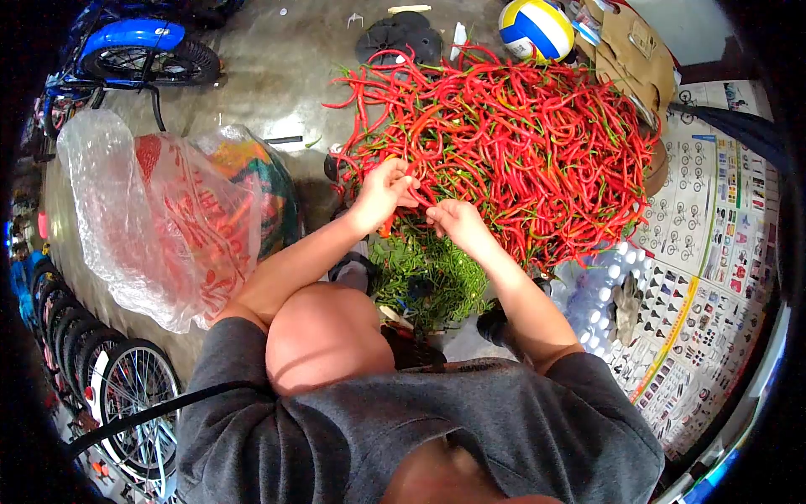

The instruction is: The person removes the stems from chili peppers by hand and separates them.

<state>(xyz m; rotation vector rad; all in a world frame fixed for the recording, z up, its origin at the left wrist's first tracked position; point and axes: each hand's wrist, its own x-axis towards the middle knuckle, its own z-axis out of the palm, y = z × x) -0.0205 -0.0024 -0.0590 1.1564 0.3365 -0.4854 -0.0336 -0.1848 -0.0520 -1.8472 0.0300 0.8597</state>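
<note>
In the head view, both hands meet at the near left edge of a large heap of red chili peppers [537, 151]. My left hand [384, 196] is closed in a pinch on a red chili pepper [420, 199]. The fingers of my right hand [458, 225] are closed at the pepper's other end; its tip is partly hidden by them. Below the hands lies a pile of green stems [432, 281], between my feet. More peppers, with green stems attached, spread out beyond my fingers.
To the left stands a clear plastic bag [159, 227] with red print. Bicycle wheels [138, 403] and a blue-fendered bicycle [134, 46] are further left. A volleyball [537, 31] and a cardboard box [634, 50] sit behind the heap. Plastic bottles [596, 302] lie right, beside a printed sheet [697, 277].
</note>
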